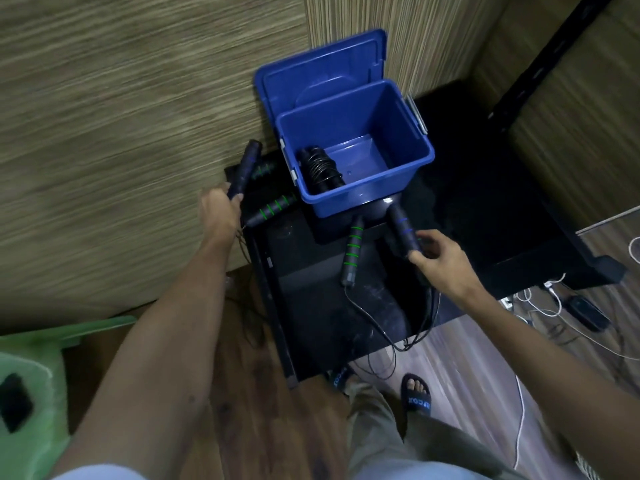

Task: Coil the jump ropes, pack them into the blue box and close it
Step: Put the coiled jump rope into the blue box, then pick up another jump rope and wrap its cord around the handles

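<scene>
My left hand grips a blue-ringed handle at the table's left edge, fingers curled round its lower end, the handle tilted up toward the wall. My right hand pinches the other blue-ringed handle, whose top end lies against the blue box's near side. The box stands at the table's back, lid open and leaning on the wall, one coiled rope already in its left corner. Green-ringed handles lie loose: one between my hands, another just beside my left, and thin cords trail over the front edge.
</scene>
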